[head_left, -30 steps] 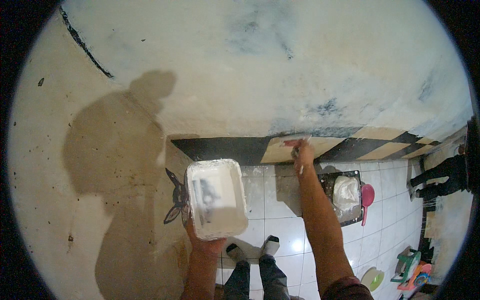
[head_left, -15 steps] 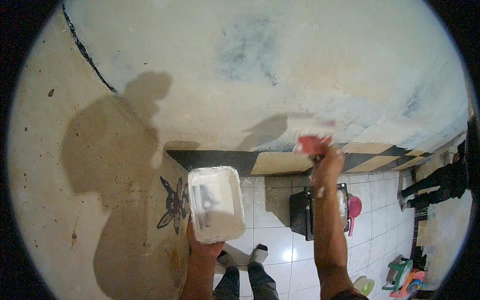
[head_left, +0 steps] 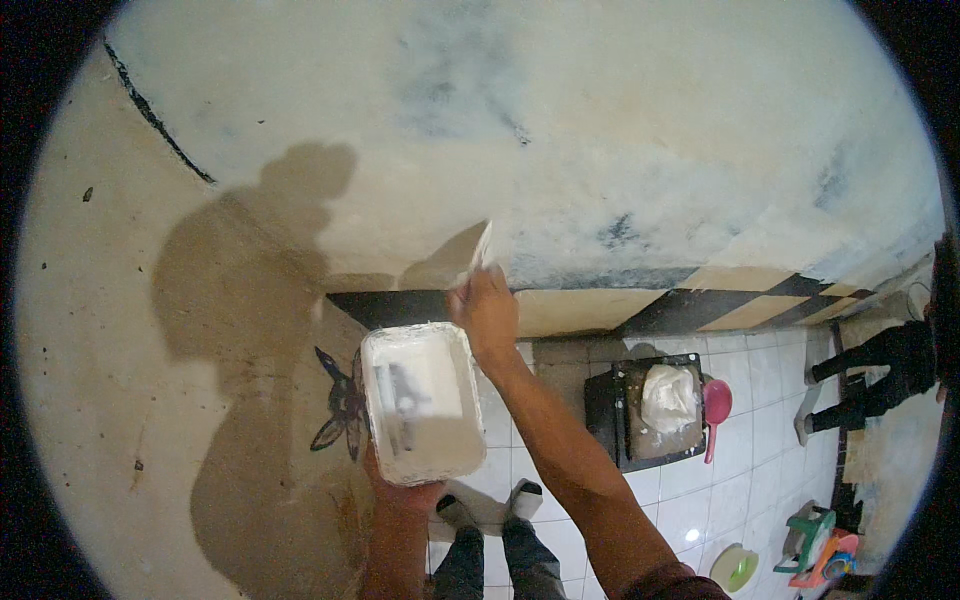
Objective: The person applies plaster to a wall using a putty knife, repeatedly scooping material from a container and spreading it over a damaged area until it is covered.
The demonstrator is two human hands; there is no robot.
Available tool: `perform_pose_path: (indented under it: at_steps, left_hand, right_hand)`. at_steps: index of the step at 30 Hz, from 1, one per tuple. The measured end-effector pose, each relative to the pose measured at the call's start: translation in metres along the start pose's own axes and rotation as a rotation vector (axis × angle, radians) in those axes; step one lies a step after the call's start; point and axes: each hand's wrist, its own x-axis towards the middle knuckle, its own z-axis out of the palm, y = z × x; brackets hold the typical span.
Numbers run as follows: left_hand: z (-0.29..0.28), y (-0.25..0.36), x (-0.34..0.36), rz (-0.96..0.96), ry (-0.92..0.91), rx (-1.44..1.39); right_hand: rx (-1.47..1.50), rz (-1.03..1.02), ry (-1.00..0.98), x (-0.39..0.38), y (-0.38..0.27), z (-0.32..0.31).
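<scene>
**Both Grips Engaged; Finger Detail Partly Obscured**

In the head view, the left hand (head_left: 408, 492) is holding a white rectangular tub (head_left: 425, 478) by its near end, over the floor beside the left-hand wall. The fingers are reaching underneath, out of sight; how far they are spreading cannot be told. Whitish material is coating the tub's inside, where a greyish smear is proving hard to identify.

Just beyond the tub's far right corner, the right hand (head_left: 487, 305) is gripping a flat, pale tool (head_left: 484, 243), its fingers bending closely about a handle they are covering. The tool is showing only its thin edge; whether its tip is touching the wall beyond the tub cannot be confirmed.

Right of the tub, a black box (head_left: 602, 415) is bearing a crumpled white bag (head_left: 670, 398), contents hidden, with a pink dipper (head_left: 717, 400) lying alongside. Far right of the tub, a second person (head_left: 870, 375) is standing, partly lost in the dark rim.
</scene>
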Motion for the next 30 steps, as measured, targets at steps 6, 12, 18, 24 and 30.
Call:
perform_pose_path:
  at_steps: [6,12,18,24,30]
  left_hand:
    - [-0.018,-0.003,0.002,-0.030,-0.057,-0.118]
    - [-0.017,-0.010,0.004,-0.035,-0.148,-0.178]
    - [-0.015,-0.011,0.002,0.011,-0.170,-0.129]
    - [-0.022,-0.008,0.006,-0.015,-0.170,-0.196]
    - [-0.022,-0.009,0.004,-0.025,-0.098,-0.178]
  right_hand:
    - [0.985,0.752,0.184,-0.055,0.098,-0.021]
    - [1.401,0.891,0.387,0.022,0.144,-0.057]
    - [1.497,0.697,0.539,0.143,0.016,-0.206]
    - [1.544,0.549,0.403,0.076,0.019,-0.212]
    - [1.305,1.105,0.103,-0.023,0.108,-0.072]
